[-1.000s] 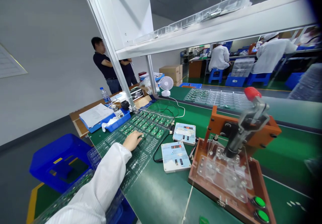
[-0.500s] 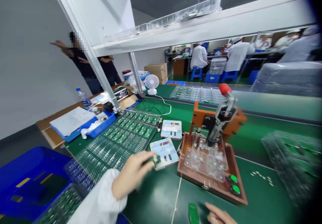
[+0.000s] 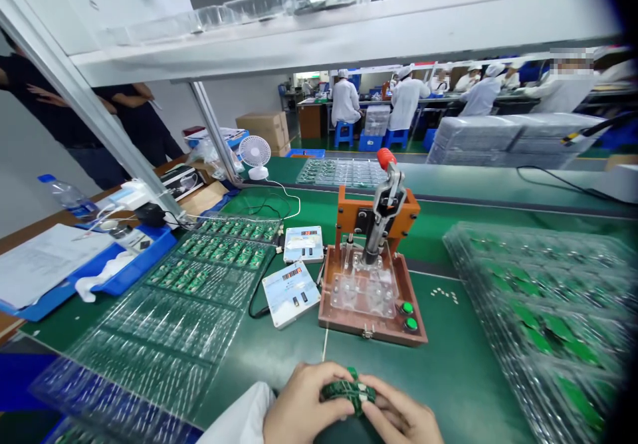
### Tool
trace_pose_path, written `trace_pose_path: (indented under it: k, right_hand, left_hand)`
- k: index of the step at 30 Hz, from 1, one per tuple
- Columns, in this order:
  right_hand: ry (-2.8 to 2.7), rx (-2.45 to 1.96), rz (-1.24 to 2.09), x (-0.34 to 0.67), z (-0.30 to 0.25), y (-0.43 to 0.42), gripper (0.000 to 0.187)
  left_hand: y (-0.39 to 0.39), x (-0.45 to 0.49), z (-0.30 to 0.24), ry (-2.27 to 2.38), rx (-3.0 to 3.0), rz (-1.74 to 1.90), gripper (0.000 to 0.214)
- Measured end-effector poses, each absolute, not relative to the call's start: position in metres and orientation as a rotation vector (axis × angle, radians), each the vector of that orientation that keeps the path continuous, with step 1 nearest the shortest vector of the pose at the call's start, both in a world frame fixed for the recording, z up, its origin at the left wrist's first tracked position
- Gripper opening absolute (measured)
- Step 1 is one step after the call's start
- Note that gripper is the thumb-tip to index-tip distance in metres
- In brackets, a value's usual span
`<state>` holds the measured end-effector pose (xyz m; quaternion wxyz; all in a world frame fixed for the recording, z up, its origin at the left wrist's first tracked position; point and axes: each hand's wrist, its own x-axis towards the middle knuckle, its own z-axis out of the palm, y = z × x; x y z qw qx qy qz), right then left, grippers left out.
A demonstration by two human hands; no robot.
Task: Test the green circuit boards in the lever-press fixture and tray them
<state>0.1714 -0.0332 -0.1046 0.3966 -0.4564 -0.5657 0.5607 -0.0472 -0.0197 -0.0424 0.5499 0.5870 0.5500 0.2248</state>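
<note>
Over a green workbench [image 3: 458, 351], your left hand [image 3: 302, 407] and right hand [image 3: 406, 417] hold a green circuit board [image 3: 341, 389] between them, near the front of a brown fixture [image 3: 343, 321] with a red-tipped lever [image 3: 386, 159]; a clear plastic tray [image 3: 164, 337] of small boards [image 3: 229, 251] lies to the left.

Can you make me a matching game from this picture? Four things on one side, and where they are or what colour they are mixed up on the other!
Things:
1. Circuit board
2. Lever knob
3. Two round buttons
4. Little fan

Places and colours:
A. White
B. Held between the left hand and right hand
C. On the wooden base
D. Red

Right pairs: 1-B, 2-D, 3-C, 4-A
</note>
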Motion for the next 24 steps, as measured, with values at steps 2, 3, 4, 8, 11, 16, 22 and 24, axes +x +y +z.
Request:
trace_pose_path:
  k: [2,3,4,8,11,16,22,24]
  right_hand:
    - [-1.429,-1.211,1.376,0.178,-0.108,-0.037,0.034]
    - [-1.434,-1.248,1.336,0.182,-0.108,-0.039,0.035]
    - [-1.451,-1.291,1.279,0.186,-0.107,-0.040,0.037]
    - [-1.671,-1.403,0.790,0.202,-0.095,-0.038,0.031]
    - [-1.903,-1.311,0.346,0.205,-0.087,-0.035,0.025]
    - [-2.260,-1.155,0.096,0.202,-0.087,-0.035,0.035]
    - [-2.302,-1.037,0.164,0.194,-0.085,-0.035,0.031]
    - [-2.275,-1.018,0.162,0.190,-0.084,-0.034,0.029]
  left_hand:
    - [-0.021,-0.050,-0.044,1.321,1.409,0.513,0.025]
    - [-0.022,-0.052,-0.044,1.329,1.423,0.513,0.022]
    - [-0.022,-0.056,-0.044,1.338,1.441,0.527,0.021]
    - [-0.022,-0.071,-0.045,1.394,1.709,0.678,0.016]
    - [-0.021,-0.072,-0.052,1.400,2.103,0.800,0.021]
    - [-0.025,-0.058,-0.065,1.344,2.382,0.748,0.025]
    - [-0.035,-0.065,-0.074,1.213,2.521,0.506,0.069]
    - [-0.040,-0.068,-0.077,1.122,2.590,0.410,0.077]
